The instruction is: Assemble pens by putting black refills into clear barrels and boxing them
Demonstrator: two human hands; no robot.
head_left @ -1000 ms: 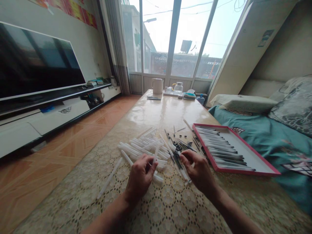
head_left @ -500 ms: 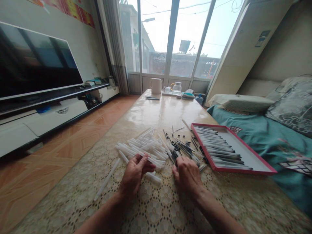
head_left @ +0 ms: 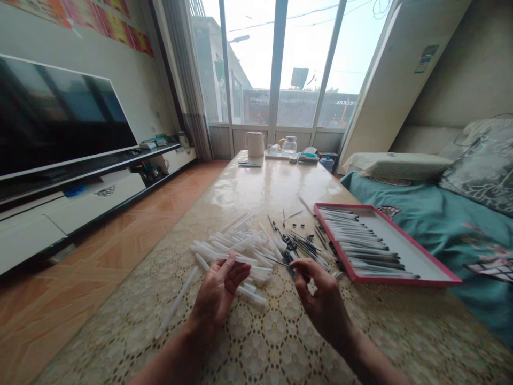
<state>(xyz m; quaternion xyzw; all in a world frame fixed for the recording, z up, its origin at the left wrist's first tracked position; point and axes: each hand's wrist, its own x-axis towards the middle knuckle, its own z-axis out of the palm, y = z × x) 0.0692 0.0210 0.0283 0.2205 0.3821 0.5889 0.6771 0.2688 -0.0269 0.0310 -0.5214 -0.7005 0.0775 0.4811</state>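
Left hand [head_left: 222, 280]: half curled, thumb pinching a white tube [head_left: 242, 260]
Right hand [head_left: 315, 283]: fingertips pinching a thin rod [head_left: 276, 261], toward ten o'clock
Tube pile [head_left: 243, 242]: on desk [head_left: 276, 184], left hand's one o'clock
Pen tray [head_left: 403, 238]: right hand's two o'clock

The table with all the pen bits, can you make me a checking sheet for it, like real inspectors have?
Surface: table with a flowery pattern, shiny towards the far end.
Job's things: pile of white tubes in the middle; loose dark parts to its right; pink-rimmed tray holding a row of pens.
Clutter: jug and glass jar at the far end.
Hands: left hand holds a white tube; right hand pinches a thin dark rod.
Cables: nothing seen on the table; wires outside the window.
Surroundings: television on the left, window ahead, teal cloth on the right.
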